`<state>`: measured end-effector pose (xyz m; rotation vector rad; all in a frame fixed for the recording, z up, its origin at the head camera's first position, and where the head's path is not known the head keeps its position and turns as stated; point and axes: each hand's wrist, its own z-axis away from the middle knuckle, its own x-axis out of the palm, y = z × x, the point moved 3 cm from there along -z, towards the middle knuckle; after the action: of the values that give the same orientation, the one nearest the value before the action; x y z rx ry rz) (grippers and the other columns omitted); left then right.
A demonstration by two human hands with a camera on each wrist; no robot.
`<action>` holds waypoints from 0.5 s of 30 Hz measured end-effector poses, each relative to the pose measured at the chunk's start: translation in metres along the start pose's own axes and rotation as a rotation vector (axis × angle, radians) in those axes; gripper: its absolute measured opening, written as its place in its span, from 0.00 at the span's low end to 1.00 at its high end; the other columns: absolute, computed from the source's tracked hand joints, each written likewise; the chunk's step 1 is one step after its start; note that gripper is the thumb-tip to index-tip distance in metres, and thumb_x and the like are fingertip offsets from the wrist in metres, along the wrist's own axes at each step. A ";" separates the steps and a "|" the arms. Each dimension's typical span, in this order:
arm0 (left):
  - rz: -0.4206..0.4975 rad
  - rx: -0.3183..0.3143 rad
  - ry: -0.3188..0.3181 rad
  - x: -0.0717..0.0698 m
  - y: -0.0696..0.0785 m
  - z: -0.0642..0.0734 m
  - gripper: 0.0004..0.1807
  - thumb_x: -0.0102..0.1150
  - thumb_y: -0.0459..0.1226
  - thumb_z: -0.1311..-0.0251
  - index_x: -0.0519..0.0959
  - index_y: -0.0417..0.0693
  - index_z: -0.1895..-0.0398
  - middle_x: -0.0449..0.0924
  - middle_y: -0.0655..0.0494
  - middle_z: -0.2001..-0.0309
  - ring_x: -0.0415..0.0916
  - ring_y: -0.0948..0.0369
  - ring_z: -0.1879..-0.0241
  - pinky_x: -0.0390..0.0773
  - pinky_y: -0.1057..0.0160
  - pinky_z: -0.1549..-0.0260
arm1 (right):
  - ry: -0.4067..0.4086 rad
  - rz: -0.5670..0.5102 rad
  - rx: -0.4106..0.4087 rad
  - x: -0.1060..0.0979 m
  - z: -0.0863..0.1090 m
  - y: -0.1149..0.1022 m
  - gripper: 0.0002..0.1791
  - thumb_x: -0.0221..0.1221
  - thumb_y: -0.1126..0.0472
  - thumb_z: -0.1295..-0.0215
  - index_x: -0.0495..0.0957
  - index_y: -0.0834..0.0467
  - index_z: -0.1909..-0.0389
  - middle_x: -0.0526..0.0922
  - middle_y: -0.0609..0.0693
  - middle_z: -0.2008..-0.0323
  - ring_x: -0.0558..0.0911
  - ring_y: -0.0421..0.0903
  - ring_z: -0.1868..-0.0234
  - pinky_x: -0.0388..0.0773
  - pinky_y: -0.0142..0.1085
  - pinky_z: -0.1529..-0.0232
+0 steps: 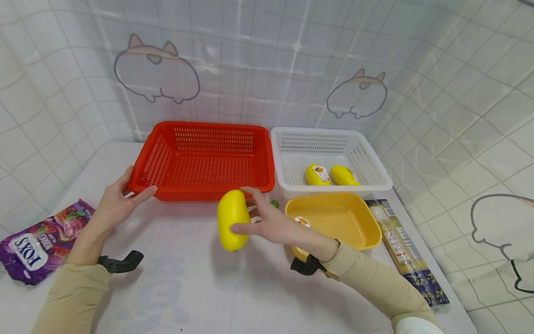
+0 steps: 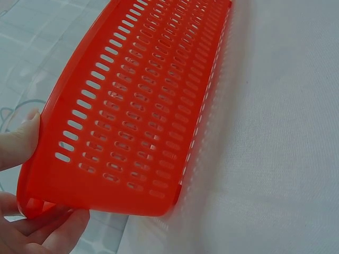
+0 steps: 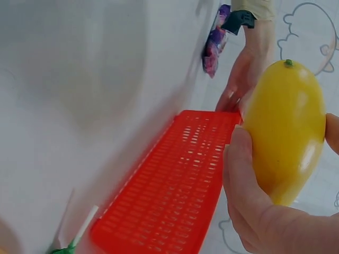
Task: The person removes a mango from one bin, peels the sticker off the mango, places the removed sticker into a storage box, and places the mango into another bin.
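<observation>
A smooth yellow mango is gripped between the thumb and fingers of my right hand, in front of the red basket's near wall. In the right wrist view the mango has its small green stem end upward. My left hand holds the near left corner of the red plastic basket. From the left wrist view, the thumb presses one side of the red basket's rim while the other fingers curl under the corner. Slotted walls and a bare floor show inside this basket.
Right of it, a white basket contains two yellow mangoes. A yellow tub stands in front, partly behind my right forearm. Long clear packs lie far right, a purple Fox's bag far left. A small green-wrapped item lies between.
</observation>
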<state>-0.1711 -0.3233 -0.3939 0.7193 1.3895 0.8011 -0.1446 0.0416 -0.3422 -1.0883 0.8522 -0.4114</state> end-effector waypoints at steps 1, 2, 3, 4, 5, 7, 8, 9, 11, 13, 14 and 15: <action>-0.001 -0.001 0.000 0.000 0.000 0.000 0.54 0.54 0.56 0.31 0.27 0.52 0.21 0.42 0.34 0.21 0.53 0.34 0.32 0.70 0.87 0.66 | 0.000 0.002 0.001 0.000 -0.001 -0.002 0.49 0.68 0.50 0.37 0.47 0.47 0.23 0.68 0.48 0.37 0.75 0.48 0.44 0.81 0.37 0.49; -0.001 -0.002 0.000 0.000 0.000 0.000 0.54 0.54 0.56 0.31 0.27 0.52 0.21 0.42 0.34 0.21 0.53 0.34 0.32 0.70 0.86 0.66 | 0.001 0.003 0.003 0.000 -0.002 -0.003 0.49 0.68 0.50 0.37 0.47 0.47 0.23 0.68 0.48 0.37 0.75 0.47 0.44 0.81 0.37 0.49; -0.002 -0.001 0.000 0.000 0.000 0.000 0.54 0.54 0.56 0.31 0.27 0.52 0.21 0.42 0.34 0.21 0.53 0.34 0.32 0.70 0.86 0.66 | 0.002 0.003 0.004 -0.001 -0.002 -0.004 0.49 0.68 0.50 0.37 0.47 0.47 0.23 0.68 0.49 0.37 0.76 0.47 0.45 0.81 0.37 0.49; -0.002 0.000 0.001 0.000 0.000 0.000 0.54 0.54 0.56 0.31 0.27 0.52 0.21 0.42 0.34 0.21 0.54 0.34 0.32 0.70 0.87 0.66 | 0.003 0.005 0.007 -0.001 -0.003 -0.005 0.50 0.68 0.50 0.38 0.47 0.47 0.23 0.68 0.48 0.37 0.76 0.47 0.45 0.81 0.37 0.49; -0.004 0.000 0.002 0.000 0.000 0.000 0.54 0.54 0.56 0.31 0.27 0.52 0.21 0.42 0.34 0.21 0.54 0.34 0.32 0.70 0.87 0.66 | 0.004 0.005 0.005 -0.002 -0.004 -0.007 0.49 0.68 0.50 0.38 0.47 0.47 0.23 0.69 0.49 0.37 0.76 0.47 0.45 0.82 0.38 0.49; -0.006 0.002 0.002 0.000 0.000 0.000 0.54 0.54 0.56 0.31 0.27 0.52 0.21 0.43 0.34 0.21 0.54 0.34 0.32 0.70 0.87 0.66 | 0.008 0.003 0.001 -0.003 -0.005 -0.009 0.49 0.68 0.51 0.38 0.48 0.48 0.24 0.69 0.50 0.36 0.77 0.48 0.45 0.82 0.38 0.49; -0.005 0.002 0.002 0.000 0.000 0.000 0.54 0.54 0.56 0.31 0.27 0.52 0.21 0.43 0.34 0.21 0.54 0.34 0.32 0.70 0.87 0.66 | 0.007 -0.002 -0.001 -0.004 -0.007 -0.010 0.49 0.68 0.51 0.38 0.48 0.48 0.24 0.69 0.51 0.36 0.77 0.48 0.45 0.82 0.38 0.49; -0.005 0.004 0.003 0.000 0.000 0.000 0.54 0.54 0.56 0.31 0.27 0.52 0.21 0.43 0.34 0.21 0.54 0.34 0.32 0.70 0.87 0.66 | 0.008 -0.005 0.000 -0.004 -0.008 -0.011 0.49 0.68 0.51 0.38 0.48 0.47 0.24 0.69 0.51 0.36 0.77 0.48 0.45 0.82 0.38 0.48; -0.004 0.004 0.003 0.000 0.001 0.001 0.54 0.54 0.56 0.31 0.27 0.52 0.21 0.42 0.34 0.21 0.54 0.34 0.32 0.70 0.87 0.66 | 0.008 -0.007 0.005 -0.005 -0.010 -0.012 0.49 0.69 0.51 0.38 0.48 0.47 0.24 0.69 0.51 0.36 0.77 0.48 0.45 0.82 0.38 0.48; -0.003 0.004 0.002 0.000 0.002 0.001 0.54 0.54 0.56 0.31 0.27 0.51 0.21 0.42 0.34 0.21 0.54 0.34 0.33 0.70 0.87 0.66 | 0.008 -0.005 0.007 -0.007 -0.012 -0.012 0.49 0.69 0.51 0.38 0.48 0.47 0.24 0.69 0.51 0.36 0.77 0.49 0.44 0.82 0.38 0.47; -0.004 0.004 0.002 0.000 0.002 0.001 0.54 0.54 0.56 0.31 0.27 0.51 0.21 0.42 0.34 0.21 0.54 0.34 0.33 0.70 0.86 0.66 | 0.005 -0.005 0.007 -0.007 -0.013 -0.013 0.49 0.69 0.51 0.38 0.48 0.47 0.24 0.69 0.51 0.36 0.77 0.49 0.44 0.82 0.38 0.47; -0.006 0.004 0.002 0.000 0.002 0.001 0.54 0.54 0.56 0.31 0.28 0.51 0.21 0.42 0.34 0.21 0.54 0.34 0.33 0.70 0.86 0.66 | 0.003 0.000 0.007 -0.008 -0.014 -0.013 0.49 0.69 0.51 0.38 0.48 0.47 0.24 0.68 0.51 0.36 0.77 0.49 0.43 0.82 0.39 0.47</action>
<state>-0.1701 -0.3225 -0.3918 0.7175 1.3952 0.7953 -0.1591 0.0322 -0.3301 -1.0818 0.8528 -0.4160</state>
